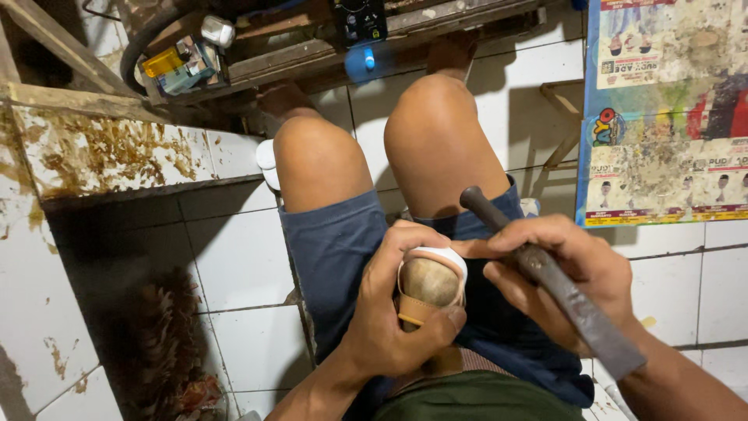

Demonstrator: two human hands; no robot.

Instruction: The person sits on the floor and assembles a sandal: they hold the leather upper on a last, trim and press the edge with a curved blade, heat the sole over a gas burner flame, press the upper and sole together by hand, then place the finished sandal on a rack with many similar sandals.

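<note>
Head view: left hand [389, 316] wraps a shoe [429, 287] on the lap, right hand [557, 269] grips a metal rod [549, 281] just beside it — I'd keep the shoe braced firm, rod strokes short and controlled.

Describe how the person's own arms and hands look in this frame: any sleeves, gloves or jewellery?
Both forearms are bare as far as the frame shows, with no sleeves in view. The left hand and right hand wear no gloves, and no rings, watch or bracelets show on the fingers or wrists.
</note>
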